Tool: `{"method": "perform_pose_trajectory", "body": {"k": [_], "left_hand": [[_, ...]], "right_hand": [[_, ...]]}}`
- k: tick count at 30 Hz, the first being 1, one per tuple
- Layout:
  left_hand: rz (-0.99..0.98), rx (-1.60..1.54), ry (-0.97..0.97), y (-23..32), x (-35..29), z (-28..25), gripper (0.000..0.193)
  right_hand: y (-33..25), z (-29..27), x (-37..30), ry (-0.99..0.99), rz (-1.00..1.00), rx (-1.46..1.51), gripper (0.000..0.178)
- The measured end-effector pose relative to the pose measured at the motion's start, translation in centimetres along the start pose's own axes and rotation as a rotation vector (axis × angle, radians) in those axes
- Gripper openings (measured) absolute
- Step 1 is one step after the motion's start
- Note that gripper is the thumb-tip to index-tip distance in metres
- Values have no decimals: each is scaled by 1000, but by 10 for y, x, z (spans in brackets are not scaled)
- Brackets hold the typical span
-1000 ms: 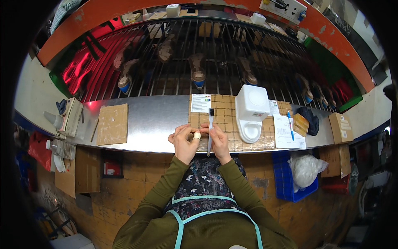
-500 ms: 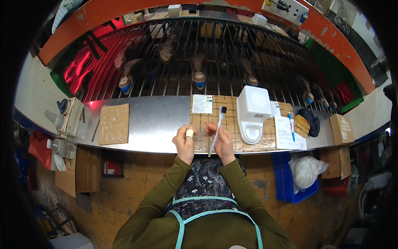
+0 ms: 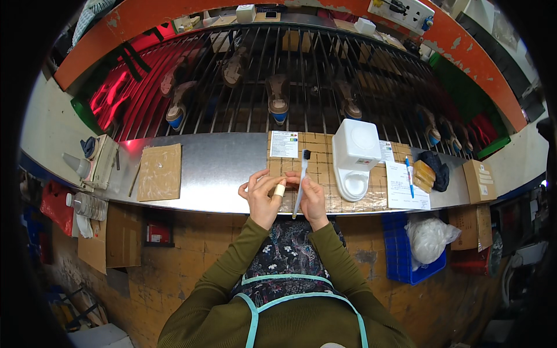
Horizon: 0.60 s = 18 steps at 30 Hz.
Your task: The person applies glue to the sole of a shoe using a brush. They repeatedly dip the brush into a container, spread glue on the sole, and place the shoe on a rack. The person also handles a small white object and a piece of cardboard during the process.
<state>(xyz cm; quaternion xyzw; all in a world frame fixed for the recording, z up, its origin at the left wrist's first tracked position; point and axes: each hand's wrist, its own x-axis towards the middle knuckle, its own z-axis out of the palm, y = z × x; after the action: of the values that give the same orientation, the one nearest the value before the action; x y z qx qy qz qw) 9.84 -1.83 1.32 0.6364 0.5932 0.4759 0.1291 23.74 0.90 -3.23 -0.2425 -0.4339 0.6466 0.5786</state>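
My right hand (image 3: 314, 200) is closed around a white toothbrush-like brush (image 3: 302, 182), held nearly upright with its black bristles at the top. Its fingertips meet those of my left hand (image 3: 266, 200), which is raised at the table's front edge with its fingers apart. A cream-coloured cover (image 3: 279, 189) wraps my left thumb. No tool shows in the left hand, though the spot where the fingertips meet is partly hidden. To the right of the brush stands a white dispenser (image 3: 356, 151) with a round cup at its base.
Beyond the metal table (image 3: 223, 168) lies a rack of bars carrying several shoes (image 3: 278, 98). A cardboard piece (image 3: 159, 173) is at left. On the right are a paper sheet (image 3: 400, 194), a blue pen (image 3: 409, 177), a yellow block (image 3: 423, 176) and a small box (image 3: 479, 181).
My left hand has moved right and its fingers have spread, now meeting the right hand's fingertips. The brush has tilted closer to upright and shifted slightly left.
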Motion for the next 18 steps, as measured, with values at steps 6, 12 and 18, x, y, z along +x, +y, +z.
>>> {"method": "perform_pose_trajectory", "body": {"k": [6, 12, 18], "left_hand": [[-7, 31, 58, -3, 1, 0, 8], [-3, 54, 93, -1, 3, 7, 9], [17, 88, 103, 0, 4, 5, 9]], "right_hand": [[-3, 5, -2, -60, -38, -228, 41], [-4, 6, -2, -77, -40, -284, 41], [-6, 8, -3, -78, -46, -333, 40]]}}
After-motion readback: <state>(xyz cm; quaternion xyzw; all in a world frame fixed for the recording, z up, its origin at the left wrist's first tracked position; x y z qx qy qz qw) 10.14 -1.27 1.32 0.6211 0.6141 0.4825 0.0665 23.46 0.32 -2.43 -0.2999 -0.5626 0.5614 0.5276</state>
